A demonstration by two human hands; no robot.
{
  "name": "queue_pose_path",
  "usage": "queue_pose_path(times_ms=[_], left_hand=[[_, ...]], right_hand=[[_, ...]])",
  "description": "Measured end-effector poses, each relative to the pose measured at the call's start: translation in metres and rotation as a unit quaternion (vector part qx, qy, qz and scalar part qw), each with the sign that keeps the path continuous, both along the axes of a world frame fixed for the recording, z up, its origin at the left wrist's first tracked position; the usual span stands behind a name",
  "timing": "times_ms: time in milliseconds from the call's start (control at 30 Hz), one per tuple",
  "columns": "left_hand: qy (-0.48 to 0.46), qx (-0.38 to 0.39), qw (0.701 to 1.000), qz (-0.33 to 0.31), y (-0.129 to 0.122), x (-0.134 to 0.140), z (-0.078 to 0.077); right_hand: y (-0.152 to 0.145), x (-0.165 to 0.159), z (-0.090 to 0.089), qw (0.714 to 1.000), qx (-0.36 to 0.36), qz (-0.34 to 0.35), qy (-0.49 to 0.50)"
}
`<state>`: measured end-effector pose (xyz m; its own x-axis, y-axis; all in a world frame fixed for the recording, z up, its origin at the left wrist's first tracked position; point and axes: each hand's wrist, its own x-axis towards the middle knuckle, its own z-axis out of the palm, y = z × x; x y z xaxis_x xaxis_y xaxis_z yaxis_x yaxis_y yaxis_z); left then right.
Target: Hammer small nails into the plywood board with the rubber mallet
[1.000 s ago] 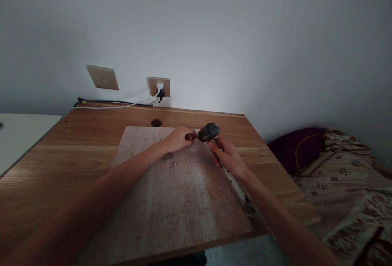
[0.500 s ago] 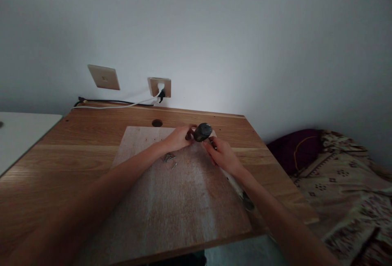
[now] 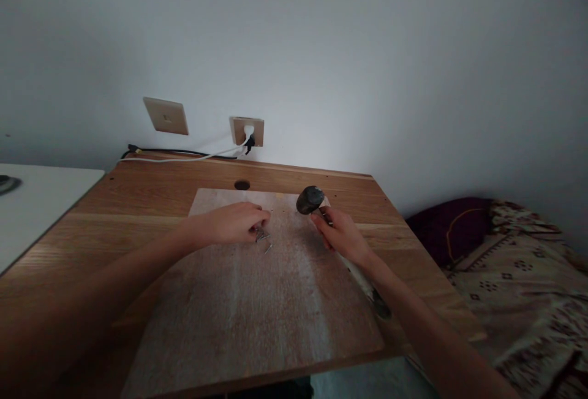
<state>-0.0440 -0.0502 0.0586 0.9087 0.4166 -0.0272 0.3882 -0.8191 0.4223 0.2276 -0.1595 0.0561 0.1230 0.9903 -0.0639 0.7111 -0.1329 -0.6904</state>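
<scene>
My right hand [image 3: 342, 235] is closed around the handle of a mallet, whose dark, rounded head [image 3: 310, 200] is raised over the far right part of a worn wooden board [image 3: 257, 301]. My left hand [image 3: 239, 222] reaches over the board's far left part. Its curled fingertips pinch at a small pile of nails [image 3: 261, 235], partly covering them. One loose nail [image 3: 268, 248] lies just nearer on the board. A few tiny spots, perhaps nail heads or holes, mark the board near its far edge.
The board lies on a wooden desk [image 3: 151, 187] against the wall. A pale strip [image 3: 361, 276] lies along the board's right edge. Cables [image 3: 184, 157] run to a wall socket [image 3: 248, 132]. A white surface [image 3: 46, 209] stands left; patterned bedding [image 3: 519, 282] lies right.
My left hand has moved left and nearer, from beside the mallet head down to the nail pile. The mallet stays in my right hand, its head tilted a little differently.
</scene>
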Motion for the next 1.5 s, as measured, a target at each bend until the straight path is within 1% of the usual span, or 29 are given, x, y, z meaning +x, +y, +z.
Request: queue_pose_path(times_ms=[67,133,233,300,333,400,467,567,700,800,867,967,1067,1133,1200,1267,1367,1433,1500], left_hand=[[-0.023,-0.002,1.0,-0.009,0.003,0.002,-0.004],[-0.057,-0.001,0.998,-0.003,0.01,0.008,-0.007],[-0.153,-0.026,0.987,0.045,0.023,0.026,-0.014],[-0.218,-0.062,0.97,0.082,0.031,0.042,-0.024],[-0.237,-0.077,0.964,0.095,0.034,0.049,-0.03],[-0.249,-0.095,0.958,0.104,0.037,0.061,-0.043],[-0.249,-0.097,0.959,0.098,0.038,0.067,-0.054],[-0.249,-0.089,0.96,0.091,0.036,0.067,-0.061],[-0.242,-0.075,0.963,0.093,0.031,0.064,-0.057],[-0.236,-0.062,0.965,0.091,0.03,0.066,-0.054],[-0.236,-0.072,0.964,0.096,0.03,0.067,-0.054],[-0.253,-0.106,0.955,0.111,0.033,0.069,-0.059],[-0.266,-0.119,0.951,0.104,0.035,0.067,-0.062],[-0.263,-0.091,0.955,0.1,0.035,0.061,-0.059],[-0.246,-0.04,0.964,0.096,0.034,0.05,-0.05],[-0.201,-0.002,0.977,0.068,0.03,0.034,-0.037],[-0.115,0.018,0.993,-0.026,0.021,0.01,-0.02],[-0.086,0.046,0.993,-0.069,0.014,0.001,-0.015],[-0.076,0.084,0.99,-0.083,0.007,-0.001,-0.015]], right_hand=[[-0.001,0.001,-0.001,1.0,0.01,-0.003,0.007],[0.0,0.001,-0.001,1.0,0.021,-0.007,0.013],[0.003,0.001,-0.001,0.999,0.03,-0.017,0.04],[0.006,-0.001,0.0,0.997,0.037,-0.019,0.061],[0.007,-0.002,0.0,0.997,0.04,-0.018,0.069],[0.008,-0.004,-0.001,0.996,0.043,-0.014,0.081],[0.008,-0.005,-0.002,0.995,0.04,-0.01,0.088],[0.007,-0.006,-0.005,0.995,0.035,-0.007,0.096],[0.007,-0.008,-0.006,0.994,0.03,-0.004,0.107],[0.007,-0.012,-0.004,0.995,0.016,0.004,0.096],[0.007,-0.014,-0.003,0.996,0.009,0.012,0.088],[0.007,-0.017,-0.002,0.997,0.01,0.016,0.076],[0.008,-0.021,-0.001,0.998,0.012,0.02,0.061],[0.009,-0.023,0.0,0.999,0.009,0.028,0.04],[0.009,-0.026,0.002,0.999,-0.001,0.04,0.015],[0.01,-0.028,0.003,0.999,-0.006,0.05,-0.002],[0.011,-0.031,0.003,0.999,-0.002,0.052,-0.007],[0.012,-0.032,0.002,0.999,-0.018,0.045,0.006],[0.013,-0.033,0.001,0.999,-0.032,0.038,0.022]])
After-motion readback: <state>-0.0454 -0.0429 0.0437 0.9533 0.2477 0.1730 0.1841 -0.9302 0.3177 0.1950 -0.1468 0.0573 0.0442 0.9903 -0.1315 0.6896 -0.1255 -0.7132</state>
